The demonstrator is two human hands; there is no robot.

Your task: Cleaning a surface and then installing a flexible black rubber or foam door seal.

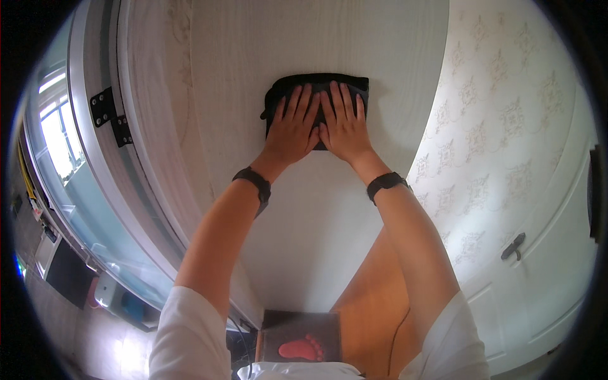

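Note:
A black, flat, soft-looking pouch (pixel 290 82) with rounded corners lies against a pale wood-grain surface. A small tab sticks out at its left edge. My left hand (pixel 292 132) rests flat on its left half, fingers stretched and pointing away from me. On the right half lies my right hand (pixel 346 126), also flat with fingers extended. The two thumbs come close together near the pouch's lower edge. Neither hand grips anything; both palms cover much of the pouch. Each wrist wears a black band.
To the left stands a glass-paned door (pixel 101 209) in a pale frame with black hinges (pixel 111 117). On the right are a patterned wall (pixel 481 114) and a white door with a dark handle (pixel 513 246). Below, a dark mat (pixel 272 342) with a red footprint lies by orange-brown flooring (pixel 373 304).

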